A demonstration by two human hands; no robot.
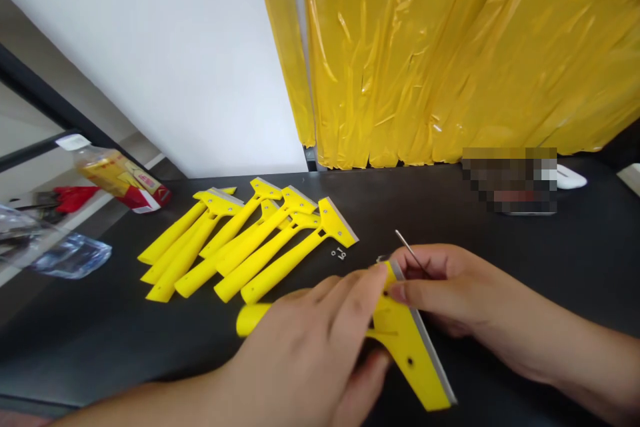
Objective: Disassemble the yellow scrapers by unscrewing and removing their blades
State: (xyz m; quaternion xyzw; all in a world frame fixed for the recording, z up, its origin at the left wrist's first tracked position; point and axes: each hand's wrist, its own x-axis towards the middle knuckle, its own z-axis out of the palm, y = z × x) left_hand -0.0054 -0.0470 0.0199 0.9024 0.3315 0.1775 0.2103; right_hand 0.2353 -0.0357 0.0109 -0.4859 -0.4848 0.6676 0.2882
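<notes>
Yellow scraper point(407, 340), one: is being held over the near bench point(410, 203), right of the scraper pile point(253, 240). Left hand point(315, 340): is gripping its handle. Right hand point(455, 287): is pinching its far corner, holding a thin rod point(409, 248). Careful work is probably demanding fingertips clear of the metal edge point(428, 341).

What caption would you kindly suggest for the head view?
Left grip holds a yellow scraper; right grip holds a thin metal rod.

A scraper point(407, 340) was in the left hand point(305, 340), the right hand point(450, 283) at its head, holding a rod point(411, 251); behind, to the left, lay more scrapers point(250, 245), loose hardware point(342, 255) at their right, a bottle point(120, 173) farther left; a curtain point(425, 60) hung behind the table point(415, 200)
</notes>
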